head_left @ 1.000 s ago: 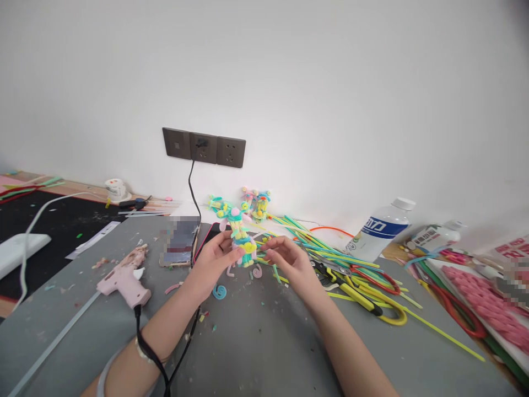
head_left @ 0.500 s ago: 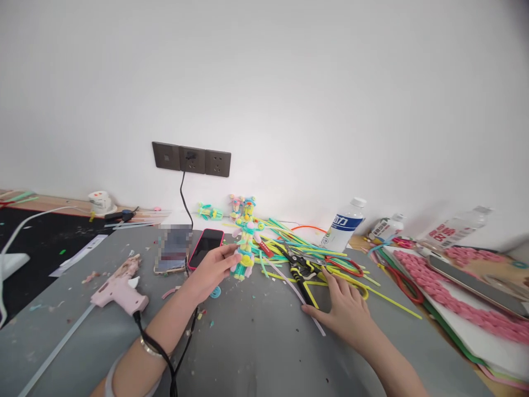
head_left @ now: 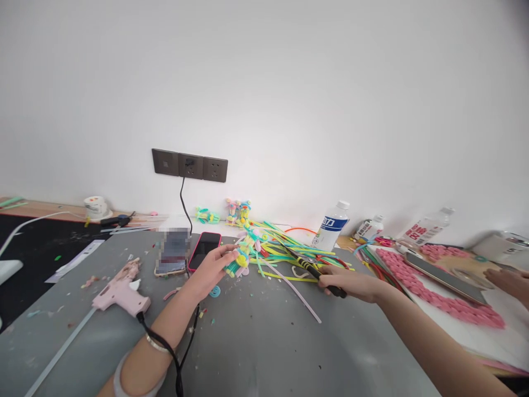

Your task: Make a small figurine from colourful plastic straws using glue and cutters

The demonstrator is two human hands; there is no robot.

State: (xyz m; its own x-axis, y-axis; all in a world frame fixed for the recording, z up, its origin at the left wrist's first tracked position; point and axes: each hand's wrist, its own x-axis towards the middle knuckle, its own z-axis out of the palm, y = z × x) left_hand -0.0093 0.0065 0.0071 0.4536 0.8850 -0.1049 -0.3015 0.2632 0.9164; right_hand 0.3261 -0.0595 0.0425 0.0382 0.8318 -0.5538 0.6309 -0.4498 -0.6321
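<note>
My left hand pinches a small figure made of coloured foam strips, tilted up and to the right above the grey table. My right hand is closed round the black and yellow handles of a pair of cutters, whose tip points left into a heap of yellow, green and blue strips. A pale lilac strip lies on the table between my two hands.
A pink glue gun lies at the left, its black cord running under my left arm. Two phones lie by the wall sockets. Water bottles stand behind the strips. A board of pink pieces sits at right, beside another person's hand.
My right hand left the figure, swung right to the table and closed on the cutters. My left hand kept the figure and tilted it over. The view turned right.
</note>
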